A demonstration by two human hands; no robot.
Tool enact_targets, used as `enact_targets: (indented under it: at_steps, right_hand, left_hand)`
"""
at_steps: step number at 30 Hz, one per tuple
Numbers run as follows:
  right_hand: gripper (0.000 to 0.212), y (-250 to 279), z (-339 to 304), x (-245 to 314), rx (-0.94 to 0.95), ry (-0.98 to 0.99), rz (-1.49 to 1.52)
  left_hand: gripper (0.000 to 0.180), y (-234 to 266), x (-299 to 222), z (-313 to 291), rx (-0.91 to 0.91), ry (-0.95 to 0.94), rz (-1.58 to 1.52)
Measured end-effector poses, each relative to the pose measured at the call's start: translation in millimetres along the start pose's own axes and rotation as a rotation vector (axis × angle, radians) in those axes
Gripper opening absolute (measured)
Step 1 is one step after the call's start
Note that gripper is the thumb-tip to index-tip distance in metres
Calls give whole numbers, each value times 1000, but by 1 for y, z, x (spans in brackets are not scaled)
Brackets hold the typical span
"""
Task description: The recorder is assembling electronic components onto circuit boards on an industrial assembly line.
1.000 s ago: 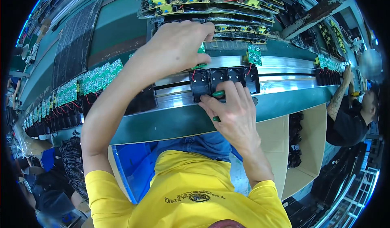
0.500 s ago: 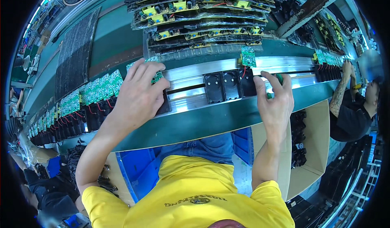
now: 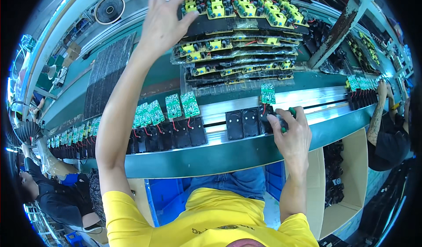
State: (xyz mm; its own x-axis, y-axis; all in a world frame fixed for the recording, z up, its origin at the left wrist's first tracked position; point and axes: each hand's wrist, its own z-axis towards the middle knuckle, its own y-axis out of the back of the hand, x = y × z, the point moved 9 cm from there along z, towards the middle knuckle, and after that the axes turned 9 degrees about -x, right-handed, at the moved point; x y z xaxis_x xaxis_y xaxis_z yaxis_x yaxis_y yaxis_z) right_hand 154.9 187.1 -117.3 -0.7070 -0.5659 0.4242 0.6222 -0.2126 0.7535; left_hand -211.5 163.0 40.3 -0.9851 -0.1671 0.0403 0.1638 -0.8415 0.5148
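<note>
Head view, looking down over the bench. The left hand [image 3: 162, 29] is raised above the far side, thumb and forefinger parted around the near left corner of the top layer of circuit boards [image 3: 216, 9]; from where I stand, I cannot tell whether the fingertips make contact. These boards, bearing yellow components, lie on a stack of dark trays [image 3: 246, 24].

The right hand [image 3: 293, 135] is curled around a green-handled tool [image 3: 292, 111], whose working end is hidden; its fingertips lie beside a black casing [image 3: 265, 123] on the metal rail [image 3: 215, 135]. A red wire [image 3: 264, 110] links this casing to an upright green board [image 3: 267, 93]. Two casings [image 3: 243, 124] without raised boards stand just to its left; further left runs a row of wired units [image 3: 184, 135].

Handling, as I judge it: the boards look light and stiff but fragile, best taken by their bare edges, clear of the components; the casings look rigid and perhaps slippery, best steadied by their side walls; the thin wires look soft and unfit for pulling.
</note>
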Motion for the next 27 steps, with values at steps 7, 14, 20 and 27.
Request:
enact_targets:
  at_steps: [7, 14, 20, 27]
  right_hand:
    - [28, 27, 1, 1, -93, 18, 104]
    - [47, 50, 10, 61, -136, 184, 509]
    - [47, 35, 11, 101, 0, 443, 710]
    - [32, 37, 9, 88, -21, 252, 896]
  left_hand:
    - [26, -34, 18, 9, 347, 78, -63]
    - [55, 41, -67, -38, 498, 193, -680]
    - [93, 72, -151, -101, 795, 65, -836]
    - [67, 76, -160, -114, 812, 148, -1034]
